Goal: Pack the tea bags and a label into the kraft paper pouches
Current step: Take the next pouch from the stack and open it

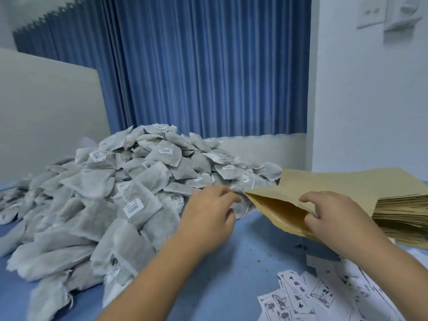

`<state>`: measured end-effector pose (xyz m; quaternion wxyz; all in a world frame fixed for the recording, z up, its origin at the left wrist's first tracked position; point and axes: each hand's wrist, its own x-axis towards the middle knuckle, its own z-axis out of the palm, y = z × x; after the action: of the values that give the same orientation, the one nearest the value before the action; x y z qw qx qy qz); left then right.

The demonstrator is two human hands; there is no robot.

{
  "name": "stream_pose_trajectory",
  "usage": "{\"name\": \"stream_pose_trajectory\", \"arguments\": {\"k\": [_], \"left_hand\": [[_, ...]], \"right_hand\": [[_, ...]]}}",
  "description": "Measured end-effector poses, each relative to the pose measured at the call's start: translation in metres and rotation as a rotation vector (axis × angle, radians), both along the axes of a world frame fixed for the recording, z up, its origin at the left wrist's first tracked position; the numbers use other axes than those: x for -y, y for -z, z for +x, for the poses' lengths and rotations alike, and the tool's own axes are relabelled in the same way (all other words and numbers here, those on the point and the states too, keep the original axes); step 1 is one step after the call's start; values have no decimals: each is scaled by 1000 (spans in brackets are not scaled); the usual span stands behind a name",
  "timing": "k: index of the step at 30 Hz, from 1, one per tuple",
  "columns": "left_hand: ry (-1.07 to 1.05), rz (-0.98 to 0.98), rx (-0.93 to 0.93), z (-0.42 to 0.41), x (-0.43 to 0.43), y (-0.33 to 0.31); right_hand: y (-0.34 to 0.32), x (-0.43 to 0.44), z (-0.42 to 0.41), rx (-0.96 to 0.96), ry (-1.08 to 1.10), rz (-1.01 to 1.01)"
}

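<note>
A big heap of grey-white tea bags [129, 188] covers the left half of the blue table. My left hand [208, 216] reaches into the heap's right edge, its fingers curled round a tea bag [240, 208] just in front of the pouch mouth. My right hand [333, 218] pinches the near lip of a kraft paper pouch [278, 209] and holds its mouth open toward the heap. Printed paper labels [298, 295] lie scattered at the lower right.
A thick stack of flat kraft pouches [403, 216] lies at the right edge under the held pouch. A white board [46, 117] leans at the back left, blue curtains [208, 66] hang behind, and a white wall [370, 100] stands right. Bare blue tabletop [243, 262] shows between my forearms.
</note>
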<state>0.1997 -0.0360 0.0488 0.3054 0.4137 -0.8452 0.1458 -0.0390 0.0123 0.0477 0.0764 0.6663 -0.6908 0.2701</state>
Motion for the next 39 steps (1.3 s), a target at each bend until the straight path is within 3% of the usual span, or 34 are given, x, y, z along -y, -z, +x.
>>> {"name": "stream_pose_trajectory", "arguments": {"k": [4,11,19,31,33,39], "left_hand": [[-289,24,212,51,13,-40],[-566,277,336,130,33,-68],[-521,448,238,156,62,-51],[-606,317,-27,156,75,-24],[-539,307,-83,158,72,-25],[-361,556,-68,173,66,-36]], "right_hand": [[-8,1,0,49,11,-42],[-13,11,14,31,25,4],[-8,21,20,22,47,26],[-7,23,19,-13,50,3],[-6,24,20,-21,44,-2],[-5,23,18,-25,44,2]]}}
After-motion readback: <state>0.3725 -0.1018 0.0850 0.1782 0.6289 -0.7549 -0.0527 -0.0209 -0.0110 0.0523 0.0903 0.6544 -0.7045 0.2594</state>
